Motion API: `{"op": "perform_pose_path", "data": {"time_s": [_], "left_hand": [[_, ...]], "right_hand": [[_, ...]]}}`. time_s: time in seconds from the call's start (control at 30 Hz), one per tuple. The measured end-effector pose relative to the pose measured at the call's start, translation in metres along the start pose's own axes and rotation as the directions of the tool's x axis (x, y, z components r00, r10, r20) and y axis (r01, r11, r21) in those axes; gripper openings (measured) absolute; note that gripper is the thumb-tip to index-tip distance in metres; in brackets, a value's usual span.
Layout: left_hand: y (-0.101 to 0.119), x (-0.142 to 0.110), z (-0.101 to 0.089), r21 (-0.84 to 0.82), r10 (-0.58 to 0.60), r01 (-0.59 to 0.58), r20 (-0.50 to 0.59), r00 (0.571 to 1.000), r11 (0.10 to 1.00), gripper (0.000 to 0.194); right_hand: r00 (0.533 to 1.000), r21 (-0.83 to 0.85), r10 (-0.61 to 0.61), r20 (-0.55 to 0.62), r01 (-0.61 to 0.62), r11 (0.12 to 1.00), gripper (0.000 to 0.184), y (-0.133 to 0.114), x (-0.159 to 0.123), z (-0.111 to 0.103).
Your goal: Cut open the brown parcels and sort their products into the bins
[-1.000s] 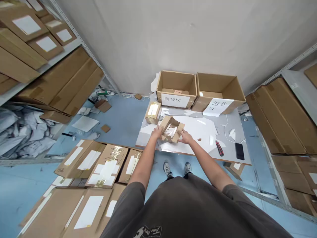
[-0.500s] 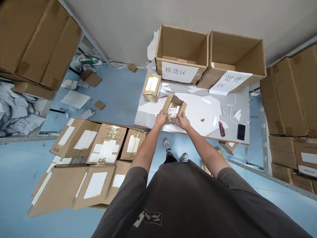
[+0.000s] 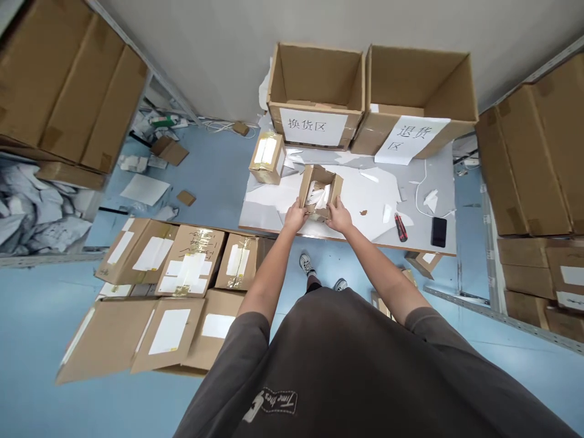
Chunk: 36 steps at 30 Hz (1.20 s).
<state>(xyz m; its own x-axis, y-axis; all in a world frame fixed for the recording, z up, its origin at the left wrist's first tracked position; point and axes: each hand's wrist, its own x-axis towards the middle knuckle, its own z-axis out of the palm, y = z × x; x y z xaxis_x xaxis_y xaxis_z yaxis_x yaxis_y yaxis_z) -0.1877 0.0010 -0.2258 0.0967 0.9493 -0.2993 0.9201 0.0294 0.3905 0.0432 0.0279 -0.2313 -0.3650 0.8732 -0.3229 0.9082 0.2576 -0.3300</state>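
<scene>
A small opened cardboard box (image 3: 336,187) stands at the front of the table, with crumpled white paper (image 3: 318,194) inside. My left hand (image 3: 295,217) grips its near left corner, fingers closed on the cardboard. On the near right corner my right hand (image 3: 339,216) holds it the same way. Whatever lies beneath the paper is hidden. To the back left stands a taped carton (image 3: 267,159) with a white label. A red and black utility knife (image 3: 401,227) and a black phone (image 3: 438,232) lie to the right of my hands.
Two big open cartons (image 3: 314,73) with handwritten paper signs stand along the back of the table (image 3: 296,230). Labelled cartons (image 3: 189,261) are stacked at lower left. Shelves hold more cartons (image 3: 524,164) on the right and crumpled white packaging (image 3: 36,201) on the left.
The small box has turned slightly and sits more squarely towards me, with both hands still on it. The whole view has shifted a little.
</scene>
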Motion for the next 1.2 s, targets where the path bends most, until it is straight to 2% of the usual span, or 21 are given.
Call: {"op": "perform_pose_path", "data": {"time_s": [0.13, 0.23, 0.4, 0.57, 0.77, 0.9, 1.0, 1.1, 1.17, 1.2], "left_hand": [[0.056, -0.001, -0.005, 0.019, 0.070, -0.069, -0.024, 0.997, 0.997, 0.036], [0.113, 0.001, -0.004, 0.038, 0.182, -0.181, -0.032, 0.983, 0.983, 0.031], [0.228, 0.005, 0.010, 0.098, 0.385, -0.382, -0.013, 0.923, 0.919, 0.031], [0.347, 0.000, 0.044, 0.141, 0.555, -0.556, 0.047, 0.830, 0.819, 0.029], [0.481, -0.025, 0.107, 0.125, 0.727, -0.747, 0.172, 0.664, 0.653, 0.030], [0.553, -0.053, 0.154, 0.085, 0.786, -0.829, 0.279, 0.552, 0.553, 0.031], [0.595, -0.075, 0.190, 0.067, 0.801, -0.863, 0.343, 0.491, 0.500, 0.030], [0.626, -0.092, 0.223, 0.052, 0.797, -0.877, 0.392, 0.459, 0.478, 0.030], [0.640, -0.098, 0.240, 0.030, 0.799, -0.880, 0.406, 0.444, 0.474, 0.041], [0.645, -0.100, 0.245, 0.020, 0.799, -0.880, 0.408, 0.441, 0.475, 0.053]], "right_hand": [[0.992, 0.023, 0.002, -0.125, 0.001, 1.000, 0.082, 0.033, -0.039, -0.033], [0.971, 0.056, 0.075, -0.228, -0.064, 0.996, 0.079, 0.068, -0.078, -0.058], [0.904, 0.125, 0.246, -0.351, -0.216, 0.968, 0.073, 0.142, -0.157, -0.090], [0.799, 0.202, 0.436, -0.414, -0.386, 0.900, 0.076, 0.220, -0.249, -0.102], [0.626, 0.302, 0.659, -0.417, -0.589, 0.750, 0.076, 0.298, -0.373, -0.092], [0.510, 0.371, 0.770, -0.383, -0.679, 0.634, 0.077, 0.337, -0.450, -0.071], [0.440, 0.401, 0.824, -0.357, -0.725, 0.560, 0.076, 0.361, -0.495, -0.051], [0.382, 0.430, 0.856, -0.349, -0.746, 0.508, 0.074, 0.381, -0.529, -0.032], [0.358, 0.448, 0.873, -0.330, -0.755, 0.479, 0.080, 0.392, -0.546, -0.022], [0.349, 0.455, 0.886, -0.304, -0.764, 0.457, 0.085, 0.397, -0.553, -0.017]]}}
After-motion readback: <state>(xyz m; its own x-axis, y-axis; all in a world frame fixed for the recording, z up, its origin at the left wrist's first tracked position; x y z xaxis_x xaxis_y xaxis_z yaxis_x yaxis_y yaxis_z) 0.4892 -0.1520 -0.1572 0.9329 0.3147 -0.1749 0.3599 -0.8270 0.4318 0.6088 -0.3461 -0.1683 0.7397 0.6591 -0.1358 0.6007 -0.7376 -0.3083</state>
